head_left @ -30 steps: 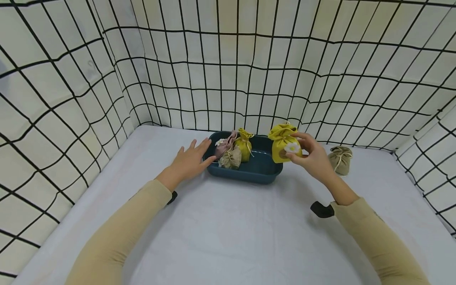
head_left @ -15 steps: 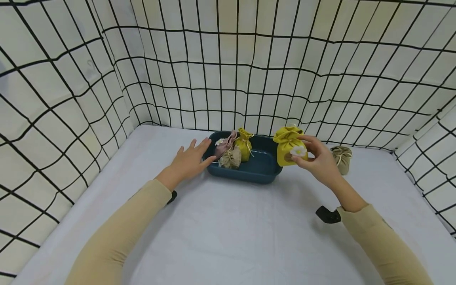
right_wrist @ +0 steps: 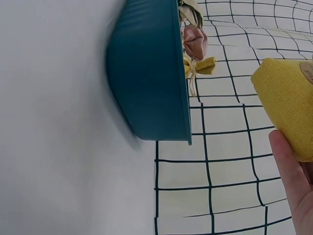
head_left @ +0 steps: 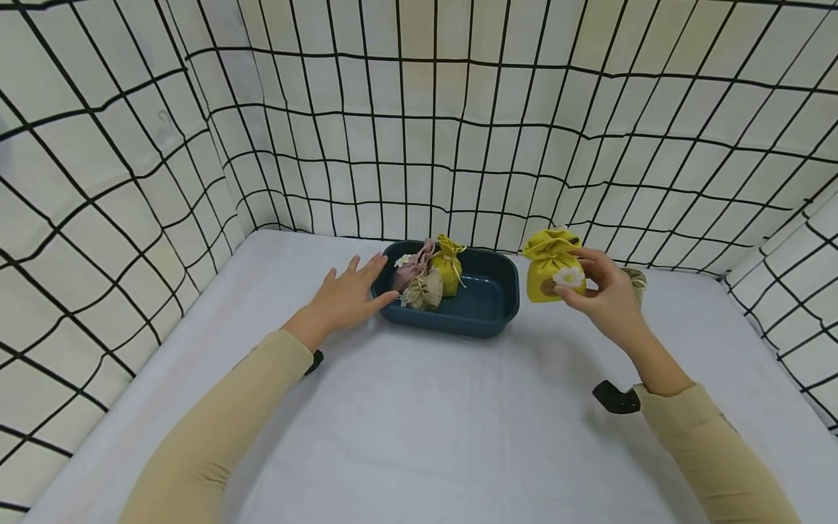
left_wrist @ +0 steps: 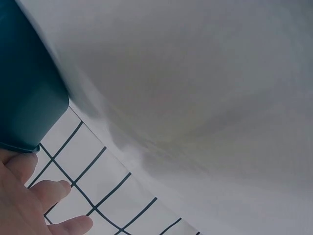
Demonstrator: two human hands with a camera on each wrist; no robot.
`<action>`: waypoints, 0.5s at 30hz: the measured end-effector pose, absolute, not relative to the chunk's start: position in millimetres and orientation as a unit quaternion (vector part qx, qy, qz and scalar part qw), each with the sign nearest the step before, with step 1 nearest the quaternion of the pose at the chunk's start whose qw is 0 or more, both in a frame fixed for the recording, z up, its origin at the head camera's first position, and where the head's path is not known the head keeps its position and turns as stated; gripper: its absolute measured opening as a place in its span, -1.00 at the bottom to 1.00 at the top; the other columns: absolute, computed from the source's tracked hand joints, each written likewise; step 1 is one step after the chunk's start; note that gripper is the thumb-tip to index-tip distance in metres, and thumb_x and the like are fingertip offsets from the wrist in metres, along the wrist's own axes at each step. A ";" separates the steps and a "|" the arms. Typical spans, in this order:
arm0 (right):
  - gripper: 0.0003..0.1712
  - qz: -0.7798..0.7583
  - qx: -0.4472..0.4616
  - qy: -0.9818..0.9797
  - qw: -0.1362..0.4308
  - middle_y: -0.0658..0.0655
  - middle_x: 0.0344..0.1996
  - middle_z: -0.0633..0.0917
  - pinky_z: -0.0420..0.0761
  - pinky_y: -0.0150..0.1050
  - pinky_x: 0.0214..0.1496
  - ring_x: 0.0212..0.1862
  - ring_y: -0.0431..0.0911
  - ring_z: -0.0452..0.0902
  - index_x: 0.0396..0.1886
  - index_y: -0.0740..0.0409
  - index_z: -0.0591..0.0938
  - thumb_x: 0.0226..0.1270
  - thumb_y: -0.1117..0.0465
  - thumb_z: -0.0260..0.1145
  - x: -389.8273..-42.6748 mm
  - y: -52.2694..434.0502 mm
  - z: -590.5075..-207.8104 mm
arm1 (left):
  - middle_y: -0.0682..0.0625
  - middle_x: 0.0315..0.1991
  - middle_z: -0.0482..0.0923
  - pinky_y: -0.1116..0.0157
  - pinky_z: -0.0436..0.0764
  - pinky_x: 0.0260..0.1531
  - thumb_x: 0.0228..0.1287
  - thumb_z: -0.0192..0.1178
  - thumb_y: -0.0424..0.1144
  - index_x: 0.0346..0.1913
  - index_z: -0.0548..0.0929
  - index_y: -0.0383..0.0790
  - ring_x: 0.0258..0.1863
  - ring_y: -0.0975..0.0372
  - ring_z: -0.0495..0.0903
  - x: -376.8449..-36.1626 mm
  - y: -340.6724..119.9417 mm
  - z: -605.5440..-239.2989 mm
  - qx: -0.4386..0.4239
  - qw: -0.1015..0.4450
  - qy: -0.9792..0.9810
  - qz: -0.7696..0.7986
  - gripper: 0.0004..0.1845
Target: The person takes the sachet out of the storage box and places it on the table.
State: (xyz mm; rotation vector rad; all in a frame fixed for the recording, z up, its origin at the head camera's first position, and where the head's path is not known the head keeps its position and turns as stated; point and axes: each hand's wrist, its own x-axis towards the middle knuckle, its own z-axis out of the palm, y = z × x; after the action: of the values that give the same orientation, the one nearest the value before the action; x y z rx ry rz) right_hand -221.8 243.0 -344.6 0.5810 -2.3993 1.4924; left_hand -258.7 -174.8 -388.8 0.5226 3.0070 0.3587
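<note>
My right hand (head_left: pixel 605 295) pinches a yellow drawstring pouch (head_left: pixel 542 280) with a white flower on its front, held up just right of the blue basin (head_left: pixel 471 325). In the right wrist view the same yellow pouch (right_wrist: pixel 288 105) shows its underside, with fingers along it. My left hand (head_left: pixel 343 298) is spread, its fingers straight at the basin's left rim; the left wrist view shows fingertips by the basin's edge (left_wrist: pixel 29 88). Inside the basin's left half sit a pink pouch (head_left: pixel 407 273), a beige pouch (head_left: pixel 424 291) and a smaller-looking yellow pouch (head_left: pixel 448 273).
Behind my right hand a beige-green pouch (head_left: pixel 636 280) stands on the white-covered table (head_left: pixel 445 422), mostly hidden. Black wire grid panels (head_left: pixel 425 131) over white sheeting enclose the back and both sides. Each wrist carries a black device (head_left: pixel 617 398).
My right hand has moved right with the yellow pouch, from over the basin's right end to beyond it. It now covers most of the beige-green pouch. The left hand stays put.
</note>
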 end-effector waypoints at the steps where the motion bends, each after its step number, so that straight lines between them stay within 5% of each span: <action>1: -0.34 0.512 0.199 -0.825 0.130 0.40 0.08 0.58 0.61 -0.54 -0.07 -0.04 -0.35 0.56 0.37 0.44 0.39 0.29 0.54 0.37 -221.6 244.1 -344.3 | -0.05 0.66 -0.12 -0.38 -0.07 0.40 0.53 -0.11 0.36 0.69 -0.08 -0.11 0.60 -0.19 -0.15 -258.6 -174.8 -388.5 0.170 0.035 0.978 0.117 -0.08; 15: -0.36 0.500 0.172 -0.832 0.169 0.16 0.08 0.57 0.61 -0.55 -0.12 -0.03 -0.35 0.57 0.37 0.40 0.39 0.33 0.49 0.38 -220.4 264.8 -347.4 | -0.06 0.66 -0.12 -0.37 -0.07 0.41 0.54 -0.11 0.34 0.68 -0.08 -0.12 0.60 -0.19 -0.14 -260.3 -174.7 -389.6 0.172 0.035 0.977 0.120 -0.09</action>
State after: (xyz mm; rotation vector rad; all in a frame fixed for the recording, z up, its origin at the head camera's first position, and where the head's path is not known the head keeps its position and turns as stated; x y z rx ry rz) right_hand -220.4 264.8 -347.4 0.4884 -2.3646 1.4218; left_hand -260.3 -174.7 -389.6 0.5282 3.0029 0.3678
